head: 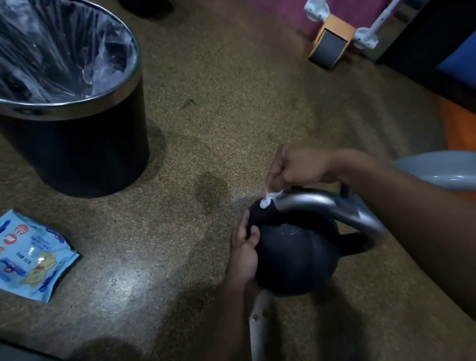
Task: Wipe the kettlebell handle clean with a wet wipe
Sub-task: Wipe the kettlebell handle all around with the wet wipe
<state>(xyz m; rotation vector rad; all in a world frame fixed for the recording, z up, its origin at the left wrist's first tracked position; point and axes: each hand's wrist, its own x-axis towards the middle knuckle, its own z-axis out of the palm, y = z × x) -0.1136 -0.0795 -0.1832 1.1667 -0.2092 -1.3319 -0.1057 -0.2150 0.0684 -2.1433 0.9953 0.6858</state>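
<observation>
Brushed grey metal is showing along the kettlebell handle point(326, 207), which is arching over the black kettlebell point(295, 251) sitting on the speckled floor point(218, 91) just in front of you. Your right hand point(299, 168) is pinching a bunched white wet wipe point(267, 200) and pressing it onto the handle's far-left end, where the metal is meeting the black body. The handle's long axis is running from that point back toward your right arm, so the unwiped length seems to be lying under your right wrist, calling for a pull along the arch toward you. Your left hand point(244, 246) is curling its fingers against the bell's left side, steadying it; it is the nearer hand to the body, the right nearer to the handle.

Off to your left, the wipe packet point(18, 257) is lying flat on the floor. Beyond it a black bin point(77, 135) is standing upright, lined with a clear bag; whether anything is lying inside I cannot tell.
</observation>
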